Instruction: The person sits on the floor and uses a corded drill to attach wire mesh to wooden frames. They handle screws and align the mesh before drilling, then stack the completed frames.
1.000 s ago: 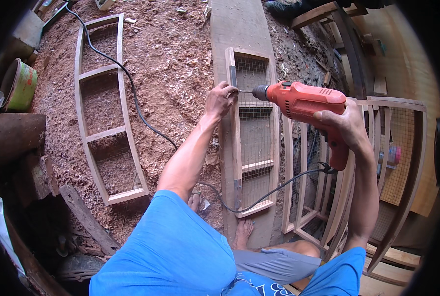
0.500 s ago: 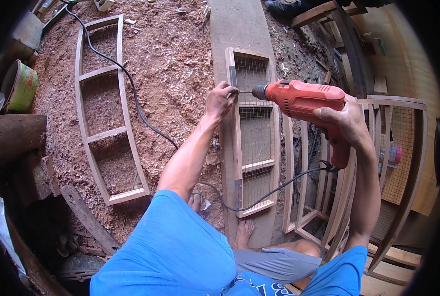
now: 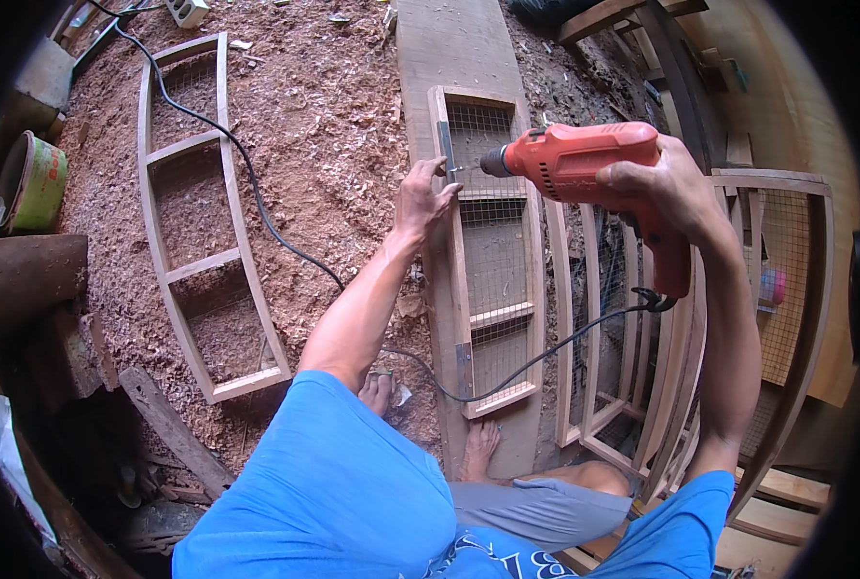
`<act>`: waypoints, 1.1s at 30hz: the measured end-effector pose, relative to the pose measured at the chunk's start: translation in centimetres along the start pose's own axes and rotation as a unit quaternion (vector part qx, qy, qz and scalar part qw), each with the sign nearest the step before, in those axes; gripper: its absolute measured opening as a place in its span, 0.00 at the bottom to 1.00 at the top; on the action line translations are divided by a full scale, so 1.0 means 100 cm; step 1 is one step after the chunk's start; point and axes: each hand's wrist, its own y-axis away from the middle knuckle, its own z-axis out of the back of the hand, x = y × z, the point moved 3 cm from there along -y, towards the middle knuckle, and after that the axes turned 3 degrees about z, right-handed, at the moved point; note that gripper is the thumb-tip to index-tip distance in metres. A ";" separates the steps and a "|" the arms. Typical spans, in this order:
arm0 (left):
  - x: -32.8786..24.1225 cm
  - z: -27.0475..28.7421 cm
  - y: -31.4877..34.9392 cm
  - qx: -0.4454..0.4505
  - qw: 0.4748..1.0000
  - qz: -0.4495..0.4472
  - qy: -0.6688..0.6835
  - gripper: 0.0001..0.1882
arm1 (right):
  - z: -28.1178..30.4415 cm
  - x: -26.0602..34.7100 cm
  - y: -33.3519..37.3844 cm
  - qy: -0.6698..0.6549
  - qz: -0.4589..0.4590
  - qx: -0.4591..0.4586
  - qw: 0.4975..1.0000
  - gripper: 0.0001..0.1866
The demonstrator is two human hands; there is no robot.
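My right hand [image 3: 676, 188] is wrapped around the grip of a red corded power drill [image 3: 584, 159]. The drill lies level, its black chuck pointing left over a wooden frame with wire mesh [image 3: 459, 261]. That frame rests lengthwise on a wide plank [image 3: 449, 39], and a dark metal strip [image 3: 445, 145] sits on its left rail near the top. At this rail is my left hand [image 3: 420, 201], finger and thumb apart on either side of a small thin metal piece, perhaps a screw, close to the drill's tip. The drill's cord [image 3: 536, 372] loops across the frame's lower end.
Another curved mesh frame [image 3: 155, 212] lies on the shavings-covered ground at left. Several wooden frames [image 3: 632, 386] stand at my right. A green tub [image 3: 39, 188] and a rusty cylinder [image 3: 39, 275] are at far left, a power strip [image 3: 187, 12] at the top.
The drill has drawn back and up slightly from the rail. My left finger and thumb, pinched together before, have parted. The view has shifted a little.
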 end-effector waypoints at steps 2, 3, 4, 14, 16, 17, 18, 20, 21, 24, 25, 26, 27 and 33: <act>0.000 0.000 0.004 -0.001 1.000 0.000 -0.004 0.27 | 0.002 0.001 -0.004 0.029 -0.021 0.008 0.999 0.28; 0.001 -0.001 0.004 0.014 1.000 0.018 -0.010 0.28 | 0.001 0.003 -0.005 0.029 -0.007 0.001 1.000 0.28; 0.001 -0.001 0.004 0.003 1.000 0.003 -0.009 0.29 | 0.001 0.005 -0.006 0.030 0.008 -0.006 1.000 0.28; 0.002 -0.004 0.002 0.005 1.000 0.017 -0.019 0.29 | 0.002 0.017 -0.010 0.031 0.007 0.030 0.999 0.29; 0.001 -0.004 0.002 0.001 1.000 0.015 -0.019 0.29 | 0.001 0.020 -0.011 0.046 0.004 0.026 0.999 0.29; 0.001 -0.004 0.002 -0.002 1.000 0.015 -0.022 0.29 | 0.001 0.022 -0.011 0.046 0.006 0.027 0.999 0.29; 0.001 -0.005 0.002 0.007 0.999 0.028 -0.031 0.29 | 0.000 0.024 -0.011 0.042 0.015 0.031 0.999 0.29; 0.001 -0.005 0.002 -0.007 1.000 0.018 -0.021 0.29 | -0.002 0.029 -0.012 0.047 0.024 0.031 0.998 0.29; 0.002 -0.007 0.002 0.008 0.999 0.034 -0.021 0.28 | -0.003 0.031 -0.012 0.042 0.029 0.033 0.998 0.29; 0.001 -0.008 0.002 -0.013 1.000 0.003 -0.022 0.28 | -0.005 0.036 -0.016 0.085 0.014 0.023 0.996 0.28; 0.002 -0.009 0.002 -0.005 1.000 0.011 -0.027 0.28 | -0.006 0.037 -0.016 0.083 0.009 0.032 0.996 0.28; 0.002 -0.009 0.002 -0.007 1.000 0.012 -0.027 0.27 | -0.006 0.037 -0.016 0.090 0.001 0.031 0.995 0.28; 0.001 -0.009 0.002 -0.018 1.000 0.001 -0.014 0.27 | -0.007 0.038 -0.016 0.098 -0.007 0.031 0.995 0.27; 0.000 -0.008 0.003 -0.005 1.000 0.020 -0.006 0.27 | -0.006 0.042 -0.020 0.085 -0.010 0.027 0.996 0.28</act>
